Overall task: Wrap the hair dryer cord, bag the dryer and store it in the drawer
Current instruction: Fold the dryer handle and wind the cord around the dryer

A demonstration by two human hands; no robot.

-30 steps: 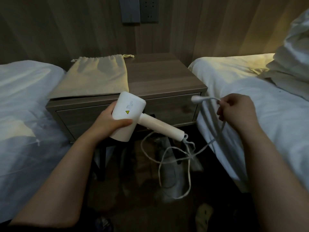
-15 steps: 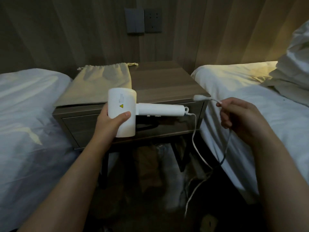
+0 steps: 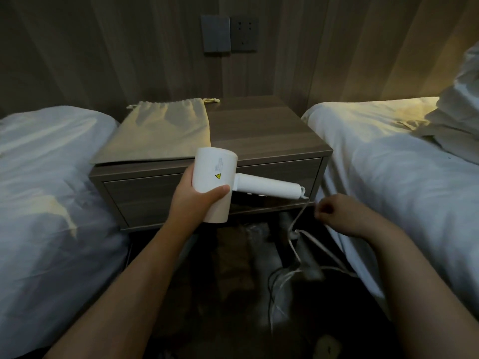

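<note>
My left hand (image 3: 193,203) grips the barrel of the white hair dryer (image 3: 217,174) in front of the nightstand. The dryer's handle points right. Its white cord (image 3: 294,237) drops from the handle's end and loops down toward the dark floor. My right hand (image 3: 337,213) is closed on the cord just right of the handle's end. The plug is hidden. A beige drawstring bag (image 3: 160,133) lies flat on the left half of the nightstand top. The drawer (image 3: 145,198) in the nightstand front is closed.
The wooden nightstand (image 3: 269,133) stands between two beds with white bedding, one on the left (image 3: 46,190) and one on the right (image 3: 404,177). A switch plate and socket (image 3: 229,33) sit on the wall above. Dim clutter lies on the floor under the nightstand.
My right hand has dropped lower and nearer the dryer's handle, sliding along the cord; the plug it held up is out of sight. The dryer's handle has tilted slightly downward.
</note>
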